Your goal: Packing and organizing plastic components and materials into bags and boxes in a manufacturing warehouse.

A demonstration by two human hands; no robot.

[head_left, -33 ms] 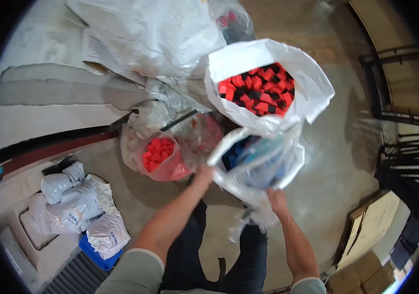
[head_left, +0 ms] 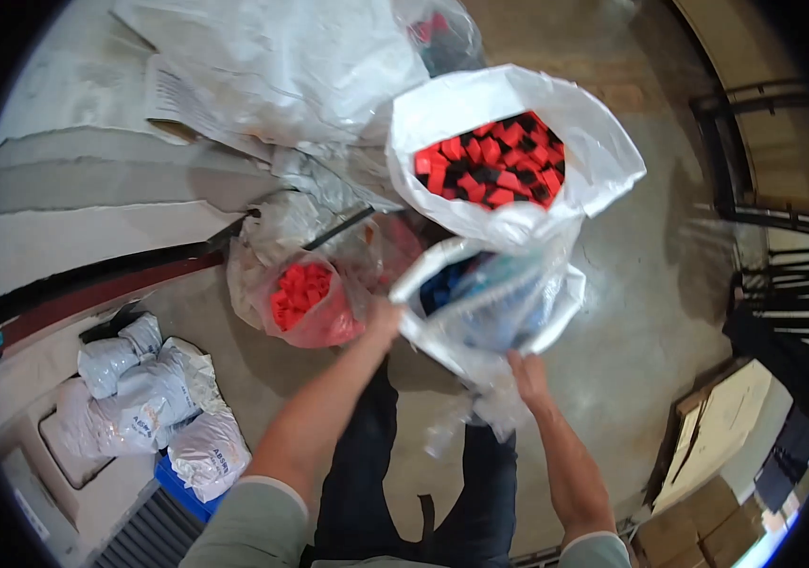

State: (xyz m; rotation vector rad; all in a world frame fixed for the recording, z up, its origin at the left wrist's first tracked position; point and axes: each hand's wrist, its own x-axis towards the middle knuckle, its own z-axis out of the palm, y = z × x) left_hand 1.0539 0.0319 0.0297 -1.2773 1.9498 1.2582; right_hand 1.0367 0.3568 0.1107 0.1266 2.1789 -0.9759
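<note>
In front of me stands a white sack (head_left: 447,352) with a clear plastic liner (head_left: 509,293) bunched in its mouth. Dark blue pieces (head_left: 439,289) show inside, partly covered by the liner. My left hand (head_left: 386,320) is closed on the sack's left rim, slightly blurred. At the near right rim, my right hand (head_left: 527,375) grips the sack's edge, where crumpled clear plastic (head_left: 499,407) hangs down. Just beyond, touching this sack, is a larger open white sack (head_left: 603,156) full of red and black blocks (head_left: 494,166).
A clear bag of red pieces (head_left: 300,298) sits to the left on the floor. White plastic packages (head_left: 144,398) lie at lower left beside a blue bin (head_left: 187,492). Flattened cardboard (head_left: 717,435) leans at right, below a black metal frame (head_left: 773,218).
Both hands and the sack they hold have shifted slightly left and up in the picture. Both hands keep their hold on the rim.
</note>
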